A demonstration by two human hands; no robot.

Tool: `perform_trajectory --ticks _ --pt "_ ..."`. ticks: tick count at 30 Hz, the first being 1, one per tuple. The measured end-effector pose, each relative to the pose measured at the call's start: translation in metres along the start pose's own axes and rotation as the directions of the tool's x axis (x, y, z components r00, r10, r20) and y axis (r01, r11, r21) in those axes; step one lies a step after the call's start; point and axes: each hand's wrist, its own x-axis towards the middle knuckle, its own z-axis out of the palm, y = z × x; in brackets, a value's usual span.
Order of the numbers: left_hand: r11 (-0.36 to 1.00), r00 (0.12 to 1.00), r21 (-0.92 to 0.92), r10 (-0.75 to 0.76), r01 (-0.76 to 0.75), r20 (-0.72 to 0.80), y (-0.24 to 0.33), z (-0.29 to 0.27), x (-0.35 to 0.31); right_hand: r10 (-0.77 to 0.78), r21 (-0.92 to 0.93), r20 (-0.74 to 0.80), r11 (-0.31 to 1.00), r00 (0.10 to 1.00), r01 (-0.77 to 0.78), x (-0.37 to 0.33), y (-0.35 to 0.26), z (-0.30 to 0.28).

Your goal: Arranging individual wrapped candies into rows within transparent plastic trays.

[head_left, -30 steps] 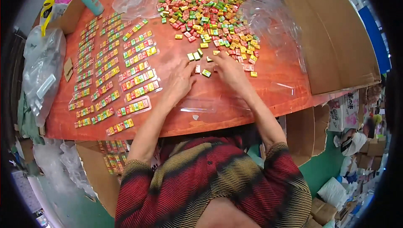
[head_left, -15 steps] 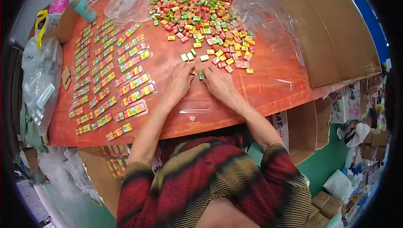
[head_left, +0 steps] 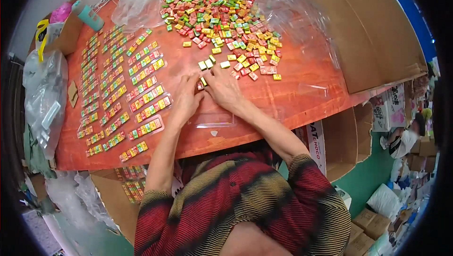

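My left hand (head_left: 188, 99) is closed, its fingertips pinching small red and yellow boxes (head_left: 202, 83) that stand in a short row over the table. From the other side my right hand (head_left: 224, 88) closes its fingers on the same row, so the two hands almost touch. The fingers hide part of the row. Just beyond the fingertips lie a few loose yellow-and-white boxes (head_left: 205, 64). Nearer to me, between my forearms, a clear plastic tray (head_left: 214, 121) lies on the red table.
A large heap of small coloured boxes (head_left: 217, 13) covers the far middle. Several filled clear trays (head_left: 146, 100) stand in columns at left. Plastic film (head_left: 292, 15) flanks the heap; a big cardboard box (head_left: 368, 34) stands right. A teal bottle (head_left: 88, 16) is far left.
My right hand has moved left to meet the left hand, and the green box at its fingertips is no longer visible apart. The whole view has shifted slightly.
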Motion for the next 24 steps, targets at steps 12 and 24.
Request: perform_trajectory --ticks 12,24 --pt "0.987 0.987 0.127 0.109 -0.095 -0.115 0.000 0.014 0.005 0.069 0.074 0.094 0.994 0.993 -0.076 -0.003 0.016 -0.007" --pt "0.995 0.988 0.096 -0.010 0.025 -0.151 -0.007 0.003 -0.010 -0.075 0.262 0.118 0.964 0.990 0.042 0.006 -0.009 -0.004"
